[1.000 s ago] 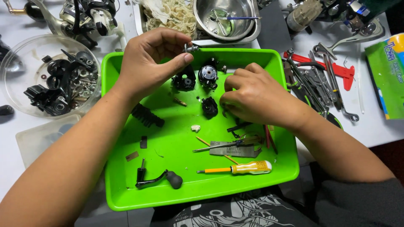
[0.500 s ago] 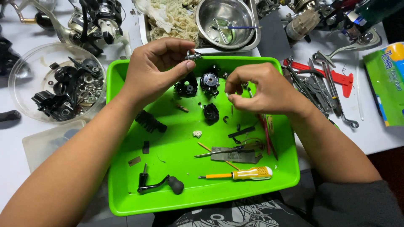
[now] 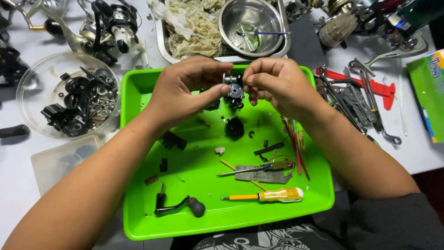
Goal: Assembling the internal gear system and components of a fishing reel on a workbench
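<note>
Above the far half of a bright green tray (image 3: pixel 138 185), both hands meet on a small black and silver reel part (image 3: pixel 234 90). My left hand (image 3: pixel 185 90) pinches its left side between thumb and fingers. On its right side my right hand (image 3: pixel 273 83) pinches it with the fingertips. Below them on the tray lie another black reel piece (image 3: pixel 234 127), a black crank handle (image 3: pixel 178 207), a yellow-handled screwdriver (image 3: pixel 268 195) and a flat grey metal plate (image 3: pixel 256 173).
A clear bowl of black reel parts (image 3: pixel 69 99) sits left of the tray. Behind it are a steel bowl (image 3: pixel 249 23) in a metal tray with rags (image 3: pixel 192 25) and fishing reels (image 3: pixel 108 25). Pliers and wrenches (image 3: pixel 360 92) lie right, beside a green box (image 3: pixel 428 88).
The right hand rose from the tray and joined the left hand at the small reel part, which now sits between both hands above the tray. The camera view has shifted slightly.
</note>
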